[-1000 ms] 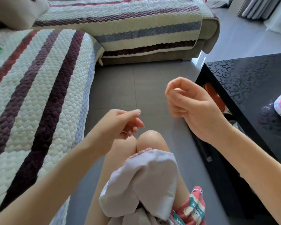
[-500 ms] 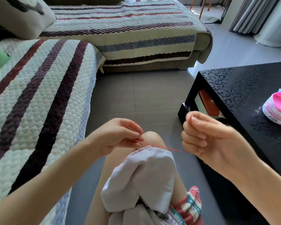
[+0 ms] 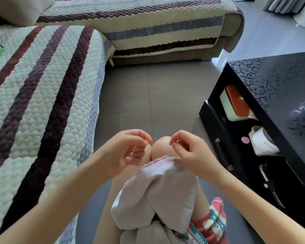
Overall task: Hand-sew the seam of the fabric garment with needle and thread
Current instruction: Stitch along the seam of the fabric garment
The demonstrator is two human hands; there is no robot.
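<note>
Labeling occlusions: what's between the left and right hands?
Head view: a bare knee, with red thread curving across it; the needle pinched by the right hand points toward the left hand.

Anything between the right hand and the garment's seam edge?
Nothing visible. The right hand, pinching the needle, is right at the seam edge of the garment; only the red thread, pinched by the left hand, runs there.

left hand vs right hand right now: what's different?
The left hand pinches what looks like the red thread; the right hand pinches the needle. The left hand hangs clear of the garment; the right hand sits at its stitched edge. Shared: both use a thumb-and-forefinger pinch, tips facing each other over the knees.
</note>
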